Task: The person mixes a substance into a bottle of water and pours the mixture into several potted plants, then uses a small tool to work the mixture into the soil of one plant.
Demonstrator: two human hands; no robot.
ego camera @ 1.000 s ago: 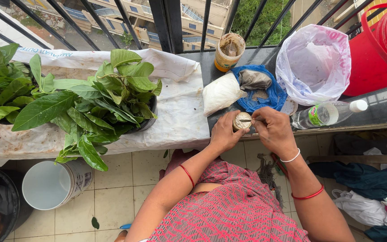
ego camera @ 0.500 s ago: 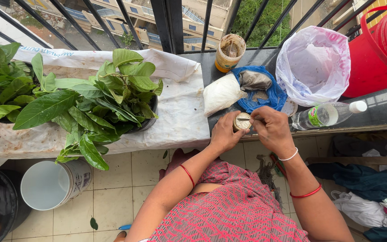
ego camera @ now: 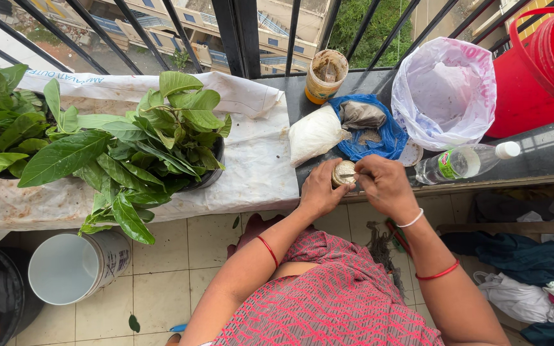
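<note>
My left hand [ego camera: 318, 191] grips a small round container [ego camera: 343, 173] with pale powder in it, just above the front edge of the dark ledge [ego camera: 546, 157]. My right hand [ego camera: 385, 186] pinches a thin spoon-like tool [ego camera: 348, 174] whose tip rests inside the container. Just beyond my hands lie a white filled bag [ego camera: 315, 133] and a blue plastic bag [ego camera: 379, 131] with grey contents.
A leafy potted plant [ego camera: 142, 144] stands on a white sheet at left. On the ledge are a dirty tub [ego camera: 326, 75], a white plastic bag [ego camera: 445, 93], a lying bottle [ego camera: 463, 163] and a red bucket [ego camera: 543, 64]. A white bucket [ego camera: 75, 266] sits on the tiled floor.
My right hand has shifted slightly left, closer over the container, with the tool's tip still in it. The left hand keeps its grip.
</note>
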